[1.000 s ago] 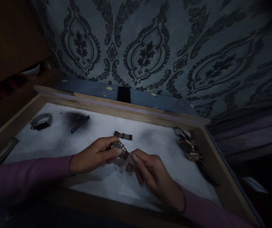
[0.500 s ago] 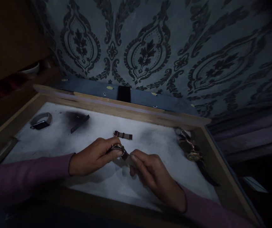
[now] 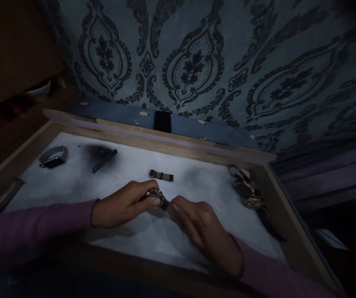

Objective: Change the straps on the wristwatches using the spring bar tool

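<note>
Between thumb and fingers, my left hand grips a wristwatch with a round metal case. A dark brown strap runs from the case toward my right hand. The fingers of that hand are pinched on the strap's far end, whose tip they hide. Both hands are held over the white bottom of a shallow wooden tray. Just beyond them lies a loose brown strap piece with a buckle, flat and apart from the watch.
A grey-banded smartwatch and a thin dark bar lie at the tray's left. Several watches are bunched along the right wall. Behind the rim, a black flat object rests on blue patterned cloth.
My right-hand fingers have curled closer together around the strap end. The watch has turned slightly, so more of its face shows. The left hand has barely moved.
</note>
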`<state>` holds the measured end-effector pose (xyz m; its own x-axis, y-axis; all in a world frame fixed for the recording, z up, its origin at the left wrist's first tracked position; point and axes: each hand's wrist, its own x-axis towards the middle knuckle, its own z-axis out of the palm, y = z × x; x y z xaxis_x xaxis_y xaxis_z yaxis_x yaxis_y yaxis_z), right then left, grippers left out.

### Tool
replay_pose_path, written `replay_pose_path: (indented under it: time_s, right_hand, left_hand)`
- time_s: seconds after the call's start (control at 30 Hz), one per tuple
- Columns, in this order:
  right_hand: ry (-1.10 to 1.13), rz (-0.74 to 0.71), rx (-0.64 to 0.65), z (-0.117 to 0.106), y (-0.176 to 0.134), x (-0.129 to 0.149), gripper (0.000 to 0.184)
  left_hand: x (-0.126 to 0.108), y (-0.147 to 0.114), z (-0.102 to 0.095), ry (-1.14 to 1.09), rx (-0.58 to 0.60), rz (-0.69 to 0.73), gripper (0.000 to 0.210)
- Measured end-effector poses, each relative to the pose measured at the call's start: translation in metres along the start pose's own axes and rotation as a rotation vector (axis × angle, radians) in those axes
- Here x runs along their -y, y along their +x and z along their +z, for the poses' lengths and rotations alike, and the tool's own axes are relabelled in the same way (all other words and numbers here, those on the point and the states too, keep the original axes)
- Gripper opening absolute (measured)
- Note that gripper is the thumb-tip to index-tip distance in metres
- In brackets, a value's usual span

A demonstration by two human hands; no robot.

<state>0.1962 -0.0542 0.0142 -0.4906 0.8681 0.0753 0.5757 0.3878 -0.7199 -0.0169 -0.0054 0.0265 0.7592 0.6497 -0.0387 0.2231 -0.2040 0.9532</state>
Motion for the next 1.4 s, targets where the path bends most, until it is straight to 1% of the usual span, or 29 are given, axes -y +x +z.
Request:
replay_pose_path:
  time_s: [0.07,0.13,0.2,0.27,0.33,0.43,0.5,0.53,0.6,0.63,0.73,0.83,0.93,1.03,1.17,1.23,1.3,1.4]
  right_hand:
    - [-0.050,-0.037,0.004,-0.0010,-0.0005,-0.0020,0.025]
    - [-0.067,-0.073,0.018,-0.0022,-0.0010,-0.0035,0.024]
    - [-0.054,-0.083,0.030,-0.0030,-0.0017,-0.0044,0.024]
    - [-0.039,-0.079,0.038,-0.0029,-0.0024,-0.0049,0.025]
    - [-0.031,-0.070,0.042,-0.0019,-0.0026,-0.0049,0.025]
    - [0.024,-0.017,0.045,0.0004,-0.0014,-0.0035,0.025]
    - [0.158,0.064,0.055,0.0014,0.0005,-0.0014,0.030]
    - [0.242,0.106,0.064,0.0016,0.0015,-0.0001,0.034]
    - [0.387,0.170,0.087,0.0015,0.0034,0.0021,0.040]
    - [0.425,0.186,0.096,0.0013,0.0041,0.0027,0.042]
    - [0.445,0.198,0.106,0.0003,0.0050,0.0019,0.047]
    - [0.422,0.190,0.136,-0.0010,0.0048,-0.0013,0.050]
    - [0.403,0.174,0.168,-0.0025,0.0044,-0.0031,0.051]
    - [0.396,0.157,0.168,-0.0041,0.0049,-0.0020,0.051]
    - [0.406,0.157,0.188,-0.0039,0.0060,-0.0001,0.048]
    - [0.383,0.166,0.192,-0.0021,0.0053,-0.0007,0.043]
    - [0.309,0.152,0.178,0.0001,0.0032,-0.0019,0.037]
    - [0.172,0.067,0.154,0.0025,-0.0014,-0.0034,0.028]
  left_hand:
    - [0.0010,0.0011,0.0002,-0.120,0.034,-0.038,0.022]
    - [0.0030,0.0020,0.0008,-0.266,0.084,-0.115,0.024]
    - [0.0054,0.0025,0.0013,-0.409,0.139,-0.198,0.027]
    - [0.0068,0.0025,0.0014,-0.482,0.172,-0.232,0.028]
    - [0.0066,0.0017,0.0014,-0.404,0.158,-0.197,0.026]
    - [0.0041,-0.0010,0.0024,-0.067,0.061,-0.069,0.021]
    - [0.0023,-0.0033,0.0040,0.136,0.004,0.000,0.019]
    - [0.0015,-0.0043,0.0048,0.202,-0.012,0.019,0.018]
    - [0.0005,-0.0058,0.0060,0.284,-0.028,0.035,0.017]
    - [0.0002,-0.0063,0.0061,0.308,-0.032,0.039,0.017]
    - [0.0008,-0.0064,0.0051,0.342,-0.035,0.054,0.015]
    - [0.0026,-0.0057,0.0036,0.327,-0.025,0.062,0.017]
    - [0.0042,-0.0051,0.0032,0.305,-0.004,0.068,0.018]
    - [0.0053,-0.0045,0.0039,0.300,0.009,0.063,0.017]
    - [0.0076,-0.0045,0.0045,0.274,0.054,0.028,0.017]
    - [0.0087,-0.0050,0.0047,0.257,0.077,0.003,0.017]
    - [0.0084,-0.0054,0.0049,0.221,0.090,-0.010,0.017]
    - [0.0052,-0.0048,0.0048,0.106,0.090,-0.049,0.020]
